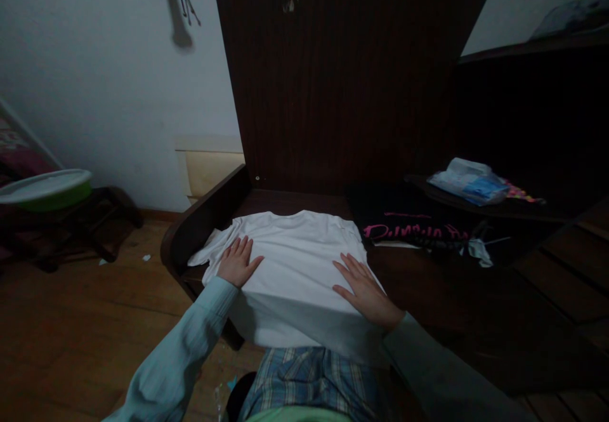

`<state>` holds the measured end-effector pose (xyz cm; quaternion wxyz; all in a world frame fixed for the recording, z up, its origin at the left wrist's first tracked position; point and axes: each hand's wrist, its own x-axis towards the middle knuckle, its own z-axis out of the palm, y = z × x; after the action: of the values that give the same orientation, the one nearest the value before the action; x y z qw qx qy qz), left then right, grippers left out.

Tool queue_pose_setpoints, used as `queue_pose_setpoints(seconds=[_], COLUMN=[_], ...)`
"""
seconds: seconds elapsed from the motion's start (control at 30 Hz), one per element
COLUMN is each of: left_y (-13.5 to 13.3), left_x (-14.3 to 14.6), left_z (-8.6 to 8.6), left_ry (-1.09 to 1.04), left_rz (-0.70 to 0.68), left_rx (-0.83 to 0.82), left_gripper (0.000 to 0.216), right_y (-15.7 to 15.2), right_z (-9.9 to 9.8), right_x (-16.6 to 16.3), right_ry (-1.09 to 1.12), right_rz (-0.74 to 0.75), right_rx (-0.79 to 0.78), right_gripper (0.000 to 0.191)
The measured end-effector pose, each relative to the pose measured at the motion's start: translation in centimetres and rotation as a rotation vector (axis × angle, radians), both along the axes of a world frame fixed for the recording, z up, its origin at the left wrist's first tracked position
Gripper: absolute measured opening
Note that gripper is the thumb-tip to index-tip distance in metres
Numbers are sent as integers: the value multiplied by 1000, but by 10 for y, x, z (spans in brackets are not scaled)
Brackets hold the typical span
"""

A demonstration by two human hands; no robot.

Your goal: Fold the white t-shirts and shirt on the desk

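Note:
A white T-shirt (295,257) lies spread over a dark wooden bench, its lower part hanging down over the front edge. Its neckline faces the back of the bench, and one sleeve sticks out at the left. My left hand (236,263) rests flat on the shirt's left side, fingers apart. On the right side of the shirt, my right hand (364,290) also lies flat with spread fingers. Neither hand grips the fabric. Slight creases run across the cloth between them.
Right of the shirt lies a black bag or cloth with pink lettering (419,231). A blue-and-white plastic packet (471,182) sits on a dark shelf farther right. The bench's raised armrest (204,212) borders the left. A green basin (52,190) stands on a stool at far left.

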<state>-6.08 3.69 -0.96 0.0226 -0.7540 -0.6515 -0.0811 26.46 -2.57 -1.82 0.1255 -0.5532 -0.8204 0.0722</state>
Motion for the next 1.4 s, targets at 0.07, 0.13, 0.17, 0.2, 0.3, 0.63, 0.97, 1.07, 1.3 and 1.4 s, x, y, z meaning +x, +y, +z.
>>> queue_pose_setpoints(seconds=[0.07, 0.13, 0.17, 0.2, 0.3, 0.63, 0.97, 1.07, 1.3, 1.4], left_y=[1, 2, 2, 2, 1, 1, -15, -21, -13, -1], left_x=[-2, -2, -2, -2, -2, -3, 28, 46, 34, 0], left_z=[-2, -3, -4, -4, -4, -3, -12, -12, -2, -1], left_ry=[-2, -5, -6, -6, -7, -40, -34, -60, -297, -303], left_rz=[3, 6, 6, 6, 7, -32, -245, -325, -389, -292], left_rx=[9, 16, 16, 13, 2, 36, -38, -39, 13, 139], left_gripper=[62, 62, 62, 62, 62, 60, 59, 57, 48, 43], right_y=[0, 0, 0, 0, 0, -4, -22, -18, 53, 78], right_z=[1, 3, 4, 5, 9, 1, 36, 66, 64, 41], right_x=[-2, -3, -4, -3, -3, -2, -3, -31, -96, -103], right_ry=[-2, -4, -6, -8, -18, -36, -137, -86, 45, 59], right_rz=[10, 13, 14, 15, 18, -12, 33, 210, 286, 232], right_rx=[-7, -13, -13, -14, -31, 60, -31, -5, -100, -140], right_gripper=[54, 54, 54, 54, 54, 56, 60, 55, 53, 59])
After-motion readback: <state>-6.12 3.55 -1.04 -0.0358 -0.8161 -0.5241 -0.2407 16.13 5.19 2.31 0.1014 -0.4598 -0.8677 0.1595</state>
